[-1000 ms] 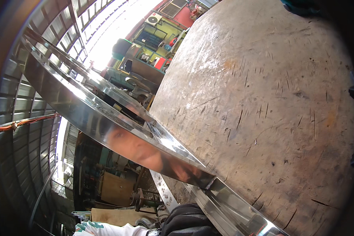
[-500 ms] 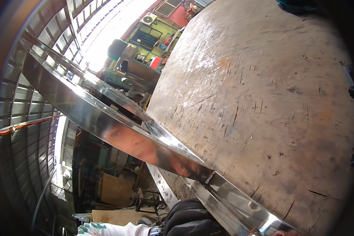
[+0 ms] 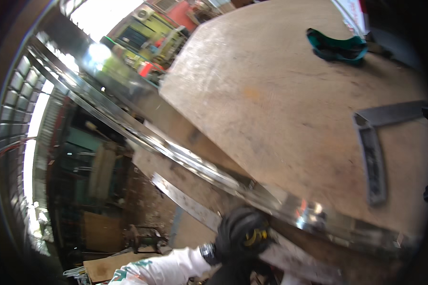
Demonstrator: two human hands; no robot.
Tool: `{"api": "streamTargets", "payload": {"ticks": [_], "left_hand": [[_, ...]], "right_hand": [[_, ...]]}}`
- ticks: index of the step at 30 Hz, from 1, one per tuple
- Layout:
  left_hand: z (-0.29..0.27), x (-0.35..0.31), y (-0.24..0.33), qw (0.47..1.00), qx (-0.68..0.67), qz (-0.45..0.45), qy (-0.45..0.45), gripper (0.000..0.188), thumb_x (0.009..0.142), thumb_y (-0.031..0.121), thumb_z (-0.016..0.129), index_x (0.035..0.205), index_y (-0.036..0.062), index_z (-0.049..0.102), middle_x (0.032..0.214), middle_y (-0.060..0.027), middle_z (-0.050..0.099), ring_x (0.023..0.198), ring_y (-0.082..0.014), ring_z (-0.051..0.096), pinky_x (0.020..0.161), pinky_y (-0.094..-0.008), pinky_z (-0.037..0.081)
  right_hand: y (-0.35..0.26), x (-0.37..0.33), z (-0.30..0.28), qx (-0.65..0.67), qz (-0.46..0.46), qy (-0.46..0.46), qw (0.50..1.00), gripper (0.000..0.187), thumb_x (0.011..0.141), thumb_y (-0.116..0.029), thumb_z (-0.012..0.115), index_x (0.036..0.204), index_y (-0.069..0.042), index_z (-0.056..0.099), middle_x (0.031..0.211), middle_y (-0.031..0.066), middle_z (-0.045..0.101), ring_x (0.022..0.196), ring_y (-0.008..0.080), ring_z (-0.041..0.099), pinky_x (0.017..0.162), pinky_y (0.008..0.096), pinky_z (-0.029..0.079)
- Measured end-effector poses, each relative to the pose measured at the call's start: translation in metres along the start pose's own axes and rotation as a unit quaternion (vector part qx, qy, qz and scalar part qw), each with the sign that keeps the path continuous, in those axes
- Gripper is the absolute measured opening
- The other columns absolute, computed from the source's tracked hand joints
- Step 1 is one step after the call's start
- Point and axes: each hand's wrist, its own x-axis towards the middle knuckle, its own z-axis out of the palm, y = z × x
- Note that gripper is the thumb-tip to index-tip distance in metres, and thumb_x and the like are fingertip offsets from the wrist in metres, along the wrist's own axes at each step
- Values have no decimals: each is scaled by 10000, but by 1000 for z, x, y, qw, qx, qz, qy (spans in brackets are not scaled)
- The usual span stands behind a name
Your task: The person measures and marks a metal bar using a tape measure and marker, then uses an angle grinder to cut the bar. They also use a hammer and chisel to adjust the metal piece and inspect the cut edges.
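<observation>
A long polished metal bar with a shiny, mirror-like surface runs slantwise from the upper left to the lower right, across the edge of the worktable. My left hand, in a black glove with a yellow mark, is closed at the bar's near lower side. Its fingers are partly hidden and blurred. A white sleeve and a dark wristwatch show behind the glove. Below the glove is a dark shape I cannot make out. My right hand is not in view.
A grey metal corner piece lies on the table's right side. Beyond it are green goggles. A flat metal strip extends left of my glove. Cardboard and a small machine stand lower left.
The bar has rolled and shifted, showing other faces. My left hand has come up further into view. More of the table's far right side shows, with the corner piece and the goggles.
</observation>
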Motion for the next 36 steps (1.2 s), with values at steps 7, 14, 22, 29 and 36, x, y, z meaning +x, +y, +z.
{"api": "streamTargets", "payload": {"ticks": [7,14,22,29,36], "left_hand": [[12,5,0,994,57,5,96,581,775,253,875,1278,86,637,1205,-153,674,1138,-405,628,977,-514,498],[22,16,4,987,53,35,150,477,821,216,822,1233,58,639,1107,-167,674,1061,-402,637,936,-503,507],[22,11,-7,971,73,96,205,422,852,325,797,1166,71,674,1102,-176,694,1052,-411,654,928,-503,521],[24,22,6,979,46,68,184,414,848,306,811,1157,67,674,1093,-176,693,1038,-396,663,920,-487,528],[18,11,2,978,39,77,188,372,851,211,810,1162,54,679,1083,-169,698,1014,-374,680,922,-447,544]], "right_hand": [[-69,-96,-70,-11,-171,-146,974,430,993,-428,630,933,-18,744,829,195,741,724,332,677,696,475,514],[-121,-262,-248,-46,-410,-178,893,300,984,-357,681,977,-65,751,976,226,730,947,446,701,807,513,545],[-104,-332,-469,191,-367,314,854,319,1073,-324,625,939,-38,670,668,4,563,620,110,503,574,303,407],[-62,-260,-552,-35,-327,422,845,311,1030,-355,641,1202,-107,716,956,189,733,905,393,703,796,453,532],[-121,-252,-537,-223,-289,336,868,312,976,-360,707,1183,-128,730,1081,203,749,1042,467,678,858,517,551]]}}
